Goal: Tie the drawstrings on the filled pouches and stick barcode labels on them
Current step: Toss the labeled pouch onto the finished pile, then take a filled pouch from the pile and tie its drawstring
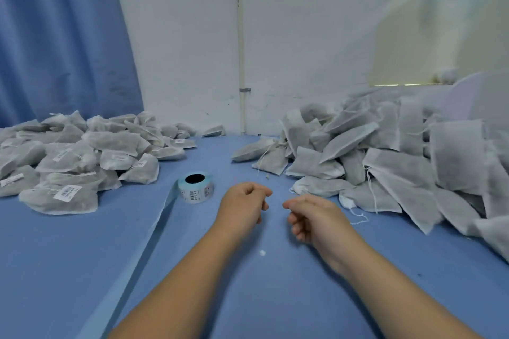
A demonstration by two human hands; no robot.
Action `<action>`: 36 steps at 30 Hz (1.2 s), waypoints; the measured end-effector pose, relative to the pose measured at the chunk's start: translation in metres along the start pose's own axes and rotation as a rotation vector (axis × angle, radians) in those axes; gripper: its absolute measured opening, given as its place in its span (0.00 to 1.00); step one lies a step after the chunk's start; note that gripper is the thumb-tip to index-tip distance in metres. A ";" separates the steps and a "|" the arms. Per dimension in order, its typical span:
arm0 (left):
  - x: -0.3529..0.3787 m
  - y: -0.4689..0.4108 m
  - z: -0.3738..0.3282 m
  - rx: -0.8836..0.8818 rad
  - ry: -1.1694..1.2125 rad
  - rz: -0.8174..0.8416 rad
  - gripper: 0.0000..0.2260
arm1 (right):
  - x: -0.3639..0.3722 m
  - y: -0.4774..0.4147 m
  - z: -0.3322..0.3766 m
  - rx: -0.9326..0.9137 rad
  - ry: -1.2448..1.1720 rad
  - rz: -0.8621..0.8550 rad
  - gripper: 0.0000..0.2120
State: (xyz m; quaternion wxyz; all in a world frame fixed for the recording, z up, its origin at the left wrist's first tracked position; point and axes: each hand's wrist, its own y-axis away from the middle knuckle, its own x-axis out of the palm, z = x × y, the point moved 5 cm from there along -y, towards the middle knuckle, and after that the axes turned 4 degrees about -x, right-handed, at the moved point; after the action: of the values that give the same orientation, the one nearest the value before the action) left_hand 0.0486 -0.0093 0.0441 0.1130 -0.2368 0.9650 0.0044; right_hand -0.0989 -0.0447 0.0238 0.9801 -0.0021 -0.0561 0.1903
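Note:
Both my hands hover over the blue table in the middle, holding nothing. My left hand has its fingers loosely curled, just right of the roll of barcode labels. My right hand is also loosely curled, a short gap from the left one. A big heap of grey-white filled pouches without labels lies to the right, loose drawstrings trailing from it. The nearest of these pouches lies just beyond my right hand. On the left sits a pile of labelled pouches.
The label roll's blue backing strip runs toward the near edge. A small white scrap lies between my forearms. A white wall stands behind, with a blue curtain at the left.

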 end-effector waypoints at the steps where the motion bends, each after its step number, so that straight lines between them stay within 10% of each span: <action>1: 0.011 -0.002 0.004 -0.011 0.023 -0.014 0.10 | -0.008 0.000 -0.001 0.005 -0.012 -0.024 0.04; 11: 0.031 -0.007 0.033 -0.019 0.090 -0.175 0.12 | -0.076 -0.046 0.021 -0.045 -0.070 -0.417 0.03; 18: 0.035 -0.005 0.029 0.016 0.055 -0.118 0.13 | -0.107 -0.100 0.087 -0.056 0.306 -0.551 0.21; 23: 0.036 -0.005 0.029 0.019 0.061 -0.088 0.13 | -0.122 -0.117 0.088 0.032 0.376 -0.532 0.07; 36: 0.037 0.017 0.004 0.358 -0.097 -0.129 0.14 | -0.105 -0.014 0.063 -0.416 0.346 -0.422 0.09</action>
State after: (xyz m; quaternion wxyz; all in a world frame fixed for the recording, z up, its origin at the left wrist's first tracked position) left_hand 0.0095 -0.0104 0.0313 0.2000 -0.2739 0.9265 -0.1630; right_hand -0.1976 -0.0986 0.0756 0.9715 -0.2224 0.0742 -0.0351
